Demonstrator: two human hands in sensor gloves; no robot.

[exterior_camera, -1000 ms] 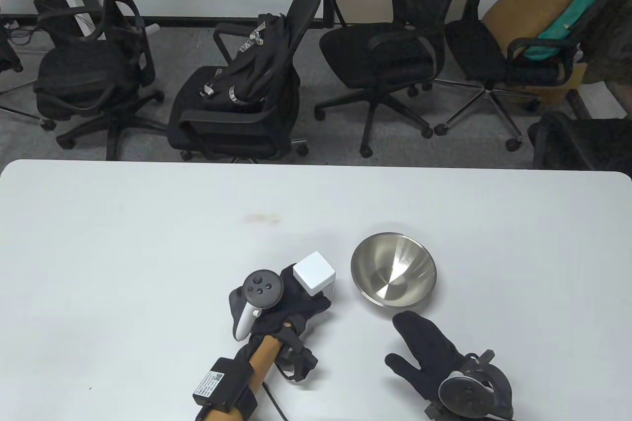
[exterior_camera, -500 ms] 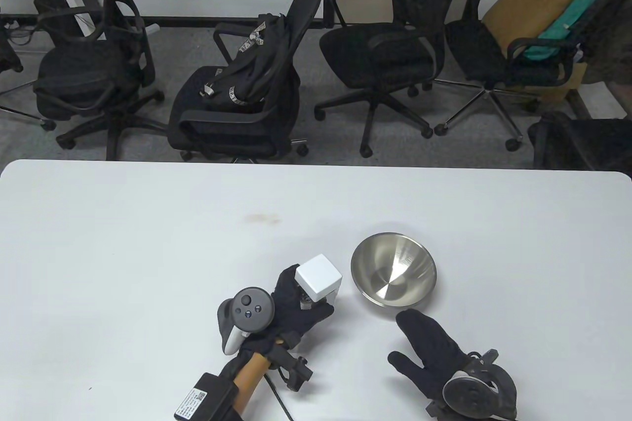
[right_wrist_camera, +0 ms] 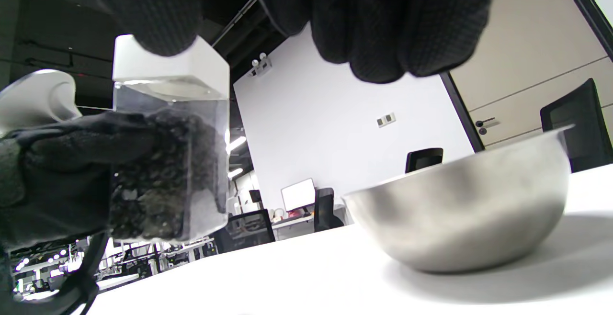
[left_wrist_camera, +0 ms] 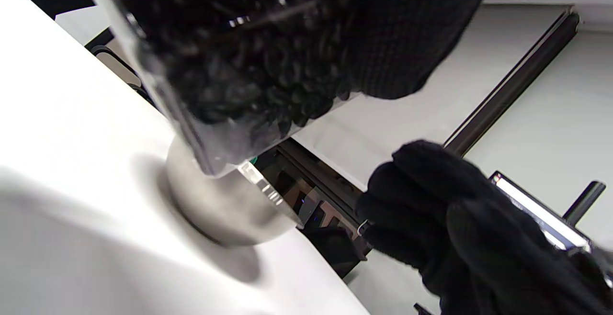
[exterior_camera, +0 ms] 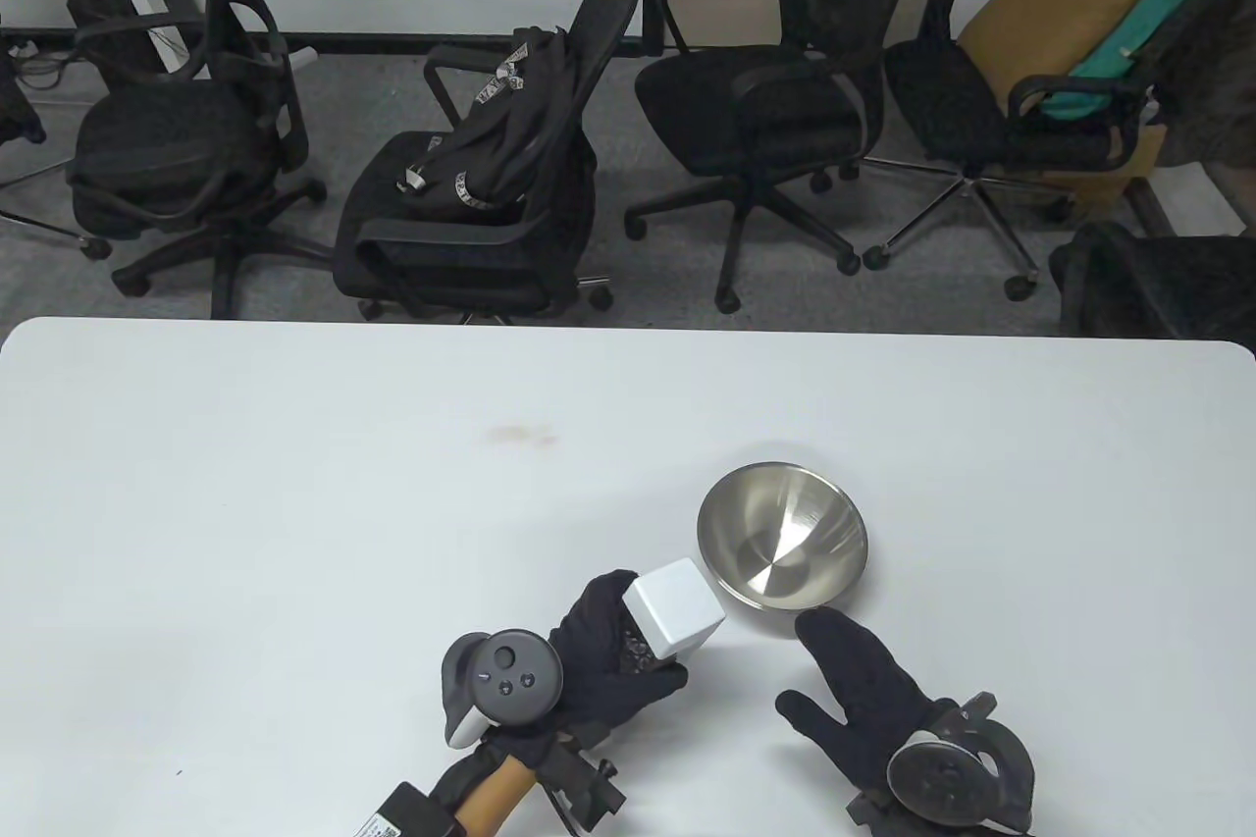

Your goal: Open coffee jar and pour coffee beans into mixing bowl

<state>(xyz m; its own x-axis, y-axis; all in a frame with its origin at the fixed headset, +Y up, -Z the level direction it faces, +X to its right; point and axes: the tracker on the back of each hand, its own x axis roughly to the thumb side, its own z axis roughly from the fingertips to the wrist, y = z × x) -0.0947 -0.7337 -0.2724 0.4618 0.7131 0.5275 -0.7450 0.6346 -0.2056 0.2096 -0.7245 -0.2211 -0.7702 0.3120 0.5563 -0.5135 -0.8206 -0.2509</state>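
Observation:
My left hand (exterior_camera: 603, 670) grips a clear square coffee jar (exterior_camera: 655, 639) with a white lid (exterior_camera: 675, 619) and holds it above the table, tilted toward the bowl. The jar (right_wrist_camera: 167, 176) is lifted and full of dark beans (left_wrist_camera: 249, 61); its lid (right_wrist_camera: 170, 73) is on. A steel mixing bowl (exterior_camera: 782, 535) stands empty just right of the jar; it also shows in the left wrist view (left_wrist_camera: 225, 209) and in the right wrist view (right_wrist_camera: 459, 209). My right hand (exterior_camera: 856, 680) is open and empty, just below the bowl, fingers pointing toward the jar.
The white table (exterior_camera: 294, 484) stretches wide to the left and back, with a small brown stain (exterior_camera: 520, 433) near its middle. Several black office chairs (exterior_camera: 491, 180) stand beyond the far edge.
My left hand lifted the jar and brought it toward me and to the right, closer to the bowl and my right hand. The right hand barely moved.

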